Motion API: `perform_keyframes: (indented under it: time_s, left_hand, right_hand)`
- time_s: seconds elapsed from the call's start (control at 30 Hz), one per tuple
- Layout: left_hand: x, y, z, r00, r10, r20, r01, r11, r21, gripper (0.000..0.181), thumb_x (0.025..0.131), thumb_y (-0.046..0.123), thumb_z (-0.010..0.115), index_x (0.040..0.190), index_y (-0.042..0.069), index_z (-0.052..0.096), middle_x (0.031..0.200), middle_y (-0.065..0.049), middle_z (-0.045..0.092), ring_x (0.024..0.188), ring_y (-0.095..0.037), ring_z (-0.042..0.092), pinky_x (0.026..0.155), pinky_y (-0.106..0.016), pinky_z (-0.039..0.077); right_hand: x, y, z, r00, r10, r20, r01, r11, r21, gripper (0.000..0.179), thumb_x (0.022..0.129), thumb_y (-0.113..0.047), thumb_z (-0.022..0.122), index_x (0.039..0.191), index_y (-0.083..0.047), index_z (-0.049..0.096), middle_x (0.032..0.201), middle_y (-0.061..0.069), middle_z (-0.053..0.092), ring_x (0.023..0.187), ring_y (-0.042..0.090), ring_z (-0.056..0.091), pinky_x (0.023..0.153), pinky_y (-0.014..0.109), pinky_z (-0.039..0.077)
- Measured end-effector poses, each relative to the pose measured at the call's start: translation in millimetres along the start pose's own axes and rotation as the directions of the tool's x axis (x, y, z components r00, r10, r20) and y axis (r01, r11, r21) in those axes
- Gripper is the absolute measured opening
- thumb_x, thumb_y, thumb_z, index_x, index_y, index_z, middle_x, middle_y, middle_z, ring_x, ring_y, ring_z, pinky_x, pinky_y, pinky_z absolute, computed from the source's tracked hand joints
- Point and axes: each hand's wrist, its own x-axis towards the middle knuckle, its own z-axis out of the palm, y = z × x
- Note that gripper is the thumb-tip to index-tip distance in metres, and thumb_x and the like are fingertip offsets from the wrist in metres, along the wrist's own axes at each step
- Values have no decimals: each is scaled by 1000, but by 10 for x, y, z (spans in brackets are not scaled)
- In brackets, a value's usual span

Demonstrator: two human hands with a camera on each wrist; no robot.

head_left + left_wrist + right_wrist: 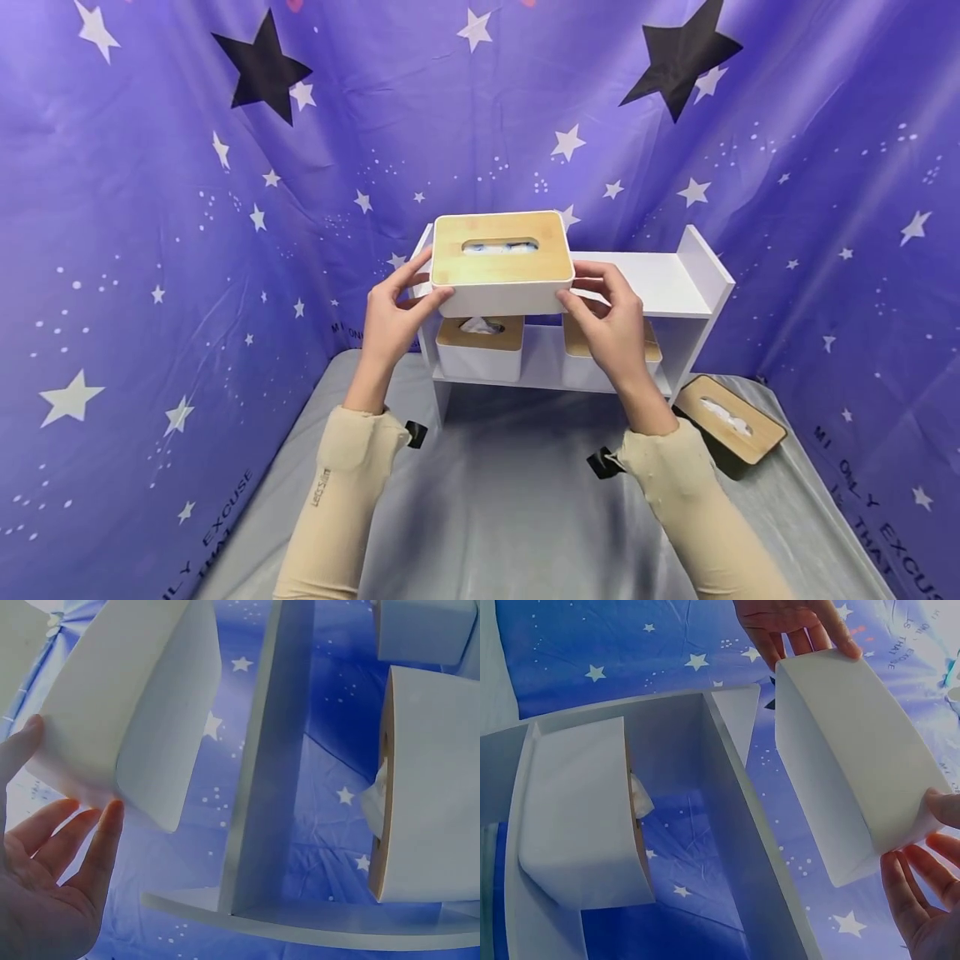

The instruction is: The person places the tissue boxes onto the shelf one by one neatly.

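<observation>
A white tissue box with a light wooden lid is held level in the air, in front of and above the white shelf unit's top board. My left hand grips its left end, thumb on the near face. At the opposite end, my right hand holds it the same way. Both wrist views show the box's underside apart from the shelf. Two similar tissue boxes stand on the lower shelf: the left box shows tissue in its slot, while the right box is partly hidden behind my right hand.
A dark tissue box with a wooden lid sits on the grey cloth, right of the shelf unit. The unit's raised right side panel stands above its top board. A purple star-patterned curtain hangs behind and along both sides.
</observation>
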Motion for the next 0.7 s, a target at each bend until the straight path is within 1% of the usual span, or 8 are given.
perform_keyframes:
  time_s: [0.07,0.17,0.33,0.47,0.6,0.7]
  left_hand:
    - [49,-28,7,1000,-4,1,4,1000,15,55,85,26,80,137,24,62,140,-1,62,112,-20,65,93,-44,60]
    - [110,-59,20,1000,-11,11,11,1000,25,54,87,27,79,138,23,61,141,-3,61,114,-22,66,93,-48,59]
    - [184,-83,70,1000,-22,17,22,1000,20,53,90,26,75,140,18,59,143,-6,59,117,-25,66,96,-46,58]
    - [220,-102,134,999,-35,-2,35,999,21,53,91,23,74,141,13,58,145,-9,57,120,-29,65,99,-44,57]
    - [238,-123,198,998,-62,-15,62,998,6,52,93,20,72,141,9,57,144,-13,57,121,-32,65,101,-44,55]
    - [248,-146,232,997,-79,-21,79,997,0,51,94,18,70,142,7,56,144,-15,57,121,-33,65,102,-44,55]
  right_hand:
    - [45,26,21,1000,4,2,-4,1000,-2,37,89,-5,72,124,3,61,120,15,66,102,8,65,81,12,57]
    - [101,65,51,1000,8,1,-8,1000,-4,36,89,-5,72,123,3,62,119,17,66,101,12,66,80,12,57]
    - [181,134,88,1000,21,-4,-21,1000,-18,36,89,-7,73,122,2,62,118,17,67,102,19,67,80,11,56]
    - [233,187,126,998,61,-3,-61,998,-19,36,90,-6,72,123,4,62,118,18,66,103,23,66,79,9,55]
    - [261,230,163,995,97,-7,-97,995,-24,37,90,-3,71,124,7,60,120,24,65,106,31,66,78,6,53]
    - [275,270,187,995,102,-5,-102,995,-21,38,90,-1,69,125,9,59,121,28,63,108,37,65,78,5,52]
